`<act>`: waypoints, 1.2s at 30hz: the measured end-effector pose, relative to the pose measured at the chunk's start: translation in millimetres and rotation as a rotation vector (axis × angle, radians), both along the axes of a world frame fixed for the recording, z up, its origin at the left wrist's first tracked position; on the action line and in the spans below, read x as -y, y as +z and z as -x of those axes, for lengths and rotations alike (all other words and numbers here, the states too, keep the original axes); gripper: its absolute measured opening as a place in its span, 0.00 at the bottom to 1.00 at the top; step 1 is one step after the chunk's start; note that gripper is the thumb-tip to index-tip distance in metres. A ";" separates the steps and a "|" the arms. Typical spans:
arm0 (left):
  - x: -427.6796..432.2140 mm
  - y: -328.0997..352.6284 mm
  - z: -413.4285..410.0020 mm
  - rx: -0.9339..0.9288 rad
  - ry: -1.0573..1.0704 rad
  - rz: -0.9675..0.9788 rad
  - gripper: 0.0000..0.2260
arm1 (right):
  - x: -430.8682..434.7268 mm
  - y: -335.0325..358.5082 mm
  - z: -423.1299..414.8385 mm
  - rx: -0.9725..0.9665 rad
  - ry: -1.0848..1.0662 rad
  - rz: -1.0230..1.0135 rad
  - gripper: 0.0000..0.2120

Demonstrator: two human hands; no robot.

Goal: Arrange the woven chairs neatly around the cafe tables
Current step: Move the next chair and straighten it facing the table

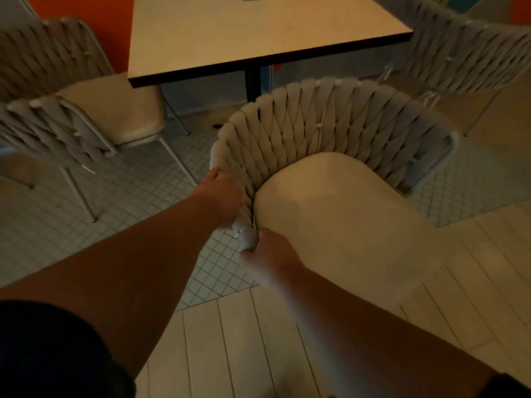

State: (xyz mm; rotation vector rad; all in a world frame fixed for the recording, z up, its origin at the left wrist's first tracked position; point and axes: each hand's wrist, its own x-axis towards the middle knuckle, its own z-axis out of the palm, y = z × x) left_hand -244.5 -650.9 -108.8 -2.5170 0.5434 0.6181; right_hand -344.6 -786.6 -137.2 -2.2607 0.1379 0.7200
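Observation:
A grey woven chair (pixel 310 122) with a cream seat cushion stands in front of me, its curved back turned toward the square cafe table (pixel 258 30). My left hand (pixel 222 193) grips the left end of the woven back from outside. My right hand (pixel 270 257) holds the lower tip of that same armrest end, right beside the cushion's edge. Both arms reach in from the bottom of the view.
A second woven chair (pixel 71 96) stands at the table's left with its seat partly under the top. A third woven chair (pixel 465 56) is at the right. The table's black post (pixel 253 81) stands just behind my chair. The floor changes from small tiles to planks.

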 end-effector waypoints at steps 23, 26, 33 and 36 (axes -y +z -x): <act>139.5 9.7 98.4 -0.019 0.113 0.227 0.15 | 179.5 11.7 52.4 -0.108 0.270 0.235 0.21; 169.7 13.4 116.4 -0.062 0.071 0.272 0.11 | 220.4 17.8 65.2 -0.170 0.267 0.250 0.25; 132.7 14.1 74.8 -0.235 0.181 0.934 0.28 | 261.7 33.2 78.1 -0.265 0.149 0.261 0.35; 111.0 18.8 14.5 0.011 0.523 1.084 0.36 | 239.6 53.6 84.1 -0.137 -0.292 0.163 0.49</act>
